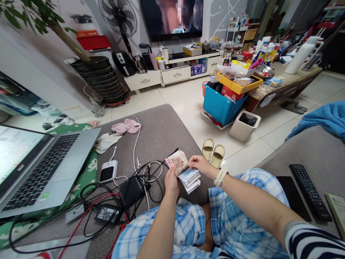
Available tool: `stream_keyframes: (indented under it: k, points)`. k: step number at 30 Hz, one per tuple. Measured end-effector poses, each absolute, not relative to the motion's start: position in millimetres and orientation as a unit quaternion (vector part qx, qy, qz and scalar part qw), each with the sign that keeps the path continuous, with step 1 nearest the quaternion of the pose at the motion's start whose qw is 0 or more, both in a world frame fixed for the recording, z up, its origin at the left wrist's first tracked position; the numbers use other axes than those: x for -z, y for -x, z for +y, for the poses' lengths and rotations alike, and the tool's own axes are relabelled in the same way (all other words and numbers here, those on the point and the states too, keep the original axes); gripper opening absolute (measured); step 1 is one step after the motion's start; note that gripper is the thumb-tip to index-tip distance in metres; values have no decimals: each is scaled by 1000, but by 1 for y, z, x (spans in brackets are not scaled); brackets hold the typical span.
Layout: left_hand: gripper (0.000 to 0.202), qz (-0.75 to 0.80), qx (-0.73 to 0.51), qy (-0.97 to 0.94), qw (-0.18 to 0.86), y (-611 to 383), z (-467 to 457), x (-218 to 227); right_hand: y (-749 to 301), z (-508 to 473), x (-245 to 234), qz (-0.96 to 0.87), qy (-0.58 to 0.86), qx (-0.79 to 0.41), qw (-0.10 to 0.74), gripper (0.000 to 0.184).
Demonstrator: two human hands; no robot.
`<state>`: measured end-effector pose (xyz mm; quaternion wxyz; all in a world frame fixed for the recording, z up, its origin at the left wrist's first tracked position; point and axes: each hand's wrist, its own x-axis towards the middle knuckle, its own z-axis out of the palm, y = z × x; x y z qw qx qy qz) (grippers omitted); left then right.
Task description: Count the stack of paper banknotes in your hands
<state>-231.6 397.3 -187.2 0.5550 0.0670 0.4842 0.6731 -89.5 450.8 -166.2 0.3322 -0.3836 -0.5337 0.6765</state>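
My left hand [172,181] is closed around a stack of banknotes [177,162], thumb on top. The upper note is pinkish-brown and bears a "20". Below it, a bundle of bluish and white notes [191,178] fans out to the right. My right hand [199,163], with a pale watch [221,177] on its wrist, pinches the right edge of the upper note between thumb and fingers. Both hands are just above the grey sofa seat [161,126], in front of my lap in blue checked cloth [188,219].
Black cables and an adapter [109,213] lie left of my hands, near a small white device [108,171] and an open laptop [48,165]. Slippers [212,153] and a bin [244,126] stand on the floor. A remote [309,191] and a dark phone [293,198] lie to my right.
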Motion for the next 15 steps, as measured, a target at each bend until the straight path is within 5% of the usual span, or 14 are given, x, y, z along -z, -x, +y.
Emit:
stream_keyframes:
  k: [15]
  points:
    - [41,476,-647,-120,583,232,394,185,89,454,177,-563,410,-635,334,31]
